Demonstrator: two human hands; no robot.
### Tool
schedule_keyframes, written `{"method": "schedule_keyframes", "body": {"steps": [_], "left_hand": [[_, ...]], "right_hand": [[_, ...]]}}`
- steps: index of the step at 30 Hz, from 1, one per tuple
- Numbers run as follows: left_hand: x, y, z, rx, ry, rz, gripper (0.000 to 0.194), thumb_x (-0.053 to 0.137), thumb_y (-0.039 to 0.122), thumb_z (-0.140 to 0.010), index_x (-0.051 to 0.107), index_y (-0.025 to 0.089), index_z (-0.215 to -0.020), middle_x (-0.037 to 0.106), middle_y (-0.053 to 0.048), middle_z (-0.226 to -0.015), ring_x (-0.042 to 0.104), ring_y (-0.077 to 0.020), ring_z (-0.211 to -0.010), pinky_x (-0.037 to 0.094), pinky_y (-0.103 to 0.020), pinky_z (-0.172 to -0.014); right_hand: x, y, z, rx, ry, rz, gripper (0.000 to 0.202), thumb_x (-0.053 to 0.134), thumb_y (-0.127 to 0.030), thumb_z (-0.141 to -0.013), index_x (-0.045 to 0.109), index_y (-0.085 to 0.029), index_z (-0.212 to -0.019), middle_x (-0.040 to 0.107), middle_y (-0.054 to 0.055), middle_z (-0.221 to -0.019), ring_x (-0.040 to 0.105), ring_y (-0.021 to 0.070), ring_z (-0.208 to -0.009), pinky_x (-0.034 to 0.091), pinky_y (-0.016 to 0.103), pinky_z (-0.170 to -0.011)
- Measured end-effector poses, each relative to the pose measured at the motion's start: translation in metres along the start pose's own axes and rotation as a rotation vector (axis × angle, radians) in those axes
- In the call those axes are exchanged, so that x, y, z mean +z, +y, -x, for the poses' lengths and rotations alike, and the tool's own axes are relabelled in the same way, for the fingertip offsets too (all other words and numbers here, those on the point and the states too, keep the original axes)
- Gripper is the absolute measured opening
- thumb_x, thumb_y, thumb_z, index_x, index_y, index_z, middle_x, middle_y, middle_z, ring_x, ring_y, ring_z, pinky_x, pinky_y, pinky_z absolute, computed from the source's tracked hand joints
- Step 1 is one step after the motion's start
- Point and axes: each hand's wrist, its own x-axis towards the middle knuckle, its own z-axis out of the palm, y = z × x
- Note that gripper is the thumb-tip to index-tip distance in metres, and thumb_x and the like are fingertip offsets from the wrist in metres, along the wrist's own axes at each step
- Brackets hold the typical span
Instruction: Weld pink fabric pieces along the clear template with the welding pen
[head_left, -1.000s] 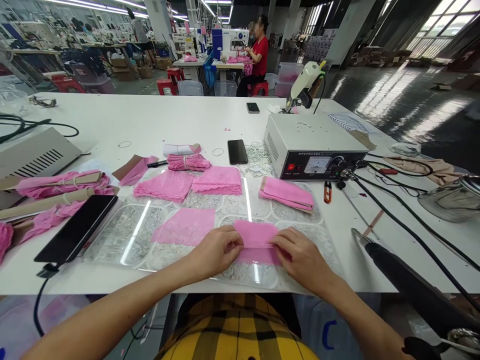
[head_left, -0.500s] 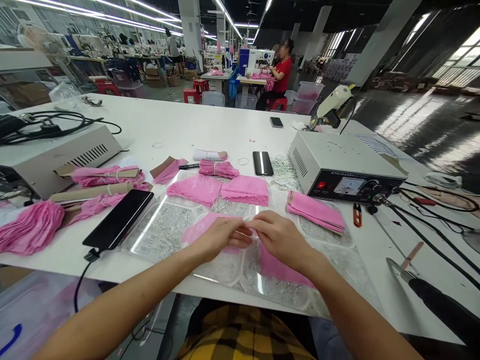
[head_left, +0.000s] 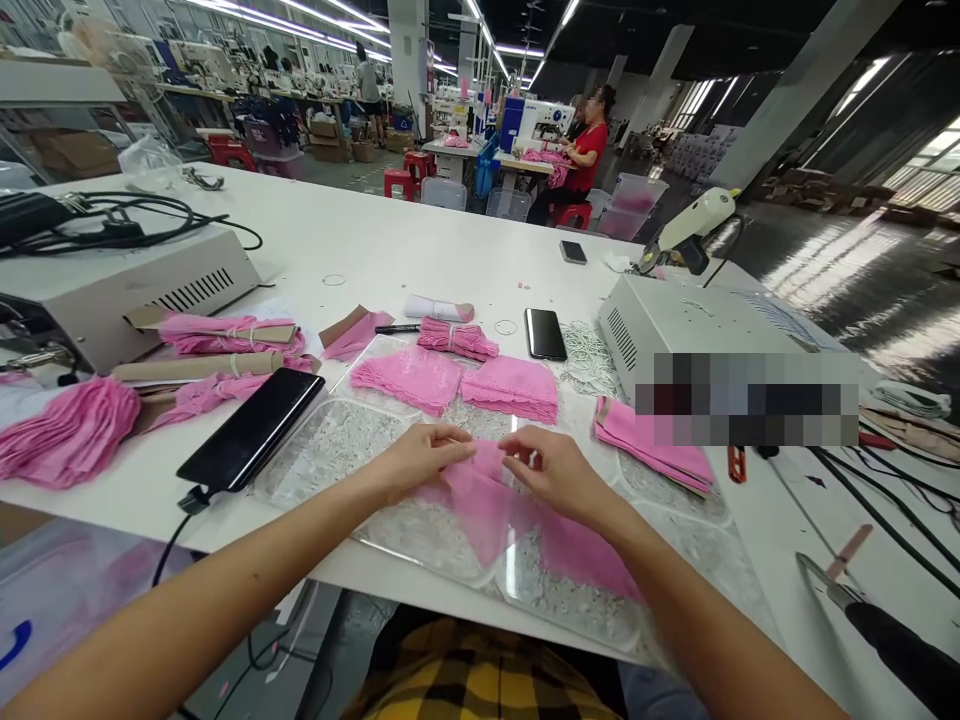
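Observation:
A thin, sheer pink fabric piece (head_left: 480, 515) hangs between my hands above the clear plastic sheet (head_left: 322, 450). My left hand (head_left: 420, 462) pinches its upper left edge between thumb and fingers. My right hand (head_left: 559, 470) is closed at its upper right edge, fingertips curled over the cloth. Under my right forearm another pink piece (head_left: 585, 555) lies flat on the plastic. Beyond my hands sit two neat stacks of pink fabric, a left stack (head_left: 409, 378) and a right stack (head_left: 510, 388). A folded pink bundle with card (head_left: 652, 445) rests to the right.
A black phone (head_left: 251, 430) on a cable lies at left, near tied pink bundles (head_left: 232, 335). Behind the stacks are a banded pink bundle (head_left: 457, 337), a second phone (head_left: 545, 334) and white elastic loops (head_left: 592, 360). A metal box (head_left: 720, 320) and a black-handled tool (head_left: 892, 630) occupy the right.
My hands have moved apart from being fingertip to fingertip. The sheer pink piece now shows lifted and hanging between them. The view has shifted slightly.

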Motion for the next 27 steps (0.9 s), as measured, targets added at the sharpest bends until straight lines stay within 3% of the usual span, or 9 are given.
{"method": "schedule_keyframes", "body": {"steps": [3, 8, 11, 16, 19, 27], "left_hand": [[0.004, -0.002, -0.004, 0.073, 0.046, -0.145, 0.036, 0.077, 0.025, -0.055, 0.069, 0.014, -0.089, 0.062, 0.001, -0.068, 0.058, -0.0141, -0.064, 0.045, -0.023, -0.060], [0.007, -0.003, 0.000, 0.183, 0.091, -0.331, 0.031, 0.065, 0.025, -0.061, 0.070, 0.015, -0.090, 0.061, 0.001, -0.067, 0.055, -0.0125, -0.058, 0.041, -0.023, -0.055], [0.005, -0.004, 0.007, 0.244, 0.139, -0.411, 0.034, 0.060, 0.030, -0.067, 0.070, 0.014, -0.096, 0.063, 0.000, -0.070, 0.055, -0.0129, -0.059, 0.041, -0.022, -0.054], [-0.001, -0.009, 0.012, 0.311, 0.197, -0.504, 0.036, 0.054, 0.036, -0.075, 0.069, 0.014, -0.099, 0.065, -0.002, -0.073, 0.057, -0.0135, -0.058, 0.043, -0.022, -0.052], [-0.003, -0.012, 0.012, 0.341, 0.217, -0.552, 0.036, 0.052, 0.036, -0.078, 0.069, 0.014, -0.101, 0.066, -0.002, -0.072, 0.059, -0.0139, -0.059, 0.045, -0.022, -0.053], [-0.017, -0.017, 0.007, 0.452, 0.331, -0.728, 0.037, 0.047, 0.029, -0.083, 0.068, 0.016, -0.111, 0.070, -0.004, -0.082, 0.064, -0.0164, -0.070, 0.053, -0.025, -0.065]], "right_hand": [[-0.004, 0.006, 0.017, 0.153, -0.071, 0.197, 0.006, 0.060, -0.023, -0.080, 0.063, -0.020, -0.084, 0.064, 0.002, -0.083, 0.055, 0.0136, -0.069, 0.039, 0.028, -0.062], [-0.003, 0.004, 0.026, 0.157, -0.153, 0.255, 0.012, 0.049, -0.012, -0.081, 0.057, -0.019, -0.075, 0.061, 0.002, -0.082, 0.051, 0.0128, -0.073, 0.033, 0.027, -0.064], [-0.005, 0.003, 0.021, 0.158, -0.138, 0.238, 0.014, 0.045, -0.012, -0.083, 0.054, -0.019, -0.076, 0.060, 0.001, -0.082, 0.050, 0.0129, -0.073, 0.033, 0.027, -0.064], [-0.004, -0.002, 0.017, 0.144, -0.156, 0.238, 0.004, 0.055, -0.016, -0.080, 0.055, -0.019, -0.077, 0.060, 0.003, -0.084, 0.049, 0.0154, -0.077, 0.031, 0.028, -0.065], [-0.002, -0.002, 0.015, 0.135, -0.162, 0.216, 0.012, 0.050, -0.010, -0.078, 0.053, -0.019, -0.071, 0.059, 0.002, -0.078, 0.048, 0.0137, -0.071, 0.030, 0.027, -0.063], [-0.001, 0.007, -0.019, 0.120, -0.119, 0.093, 0.009, 0.049, -0.014, -0.081, 0.055, -0.020, -0.080, 0.062, -0.003, -0.071, 0.053, 0.0108, -0.064, 0.035, 0.024, -0.059]]}}
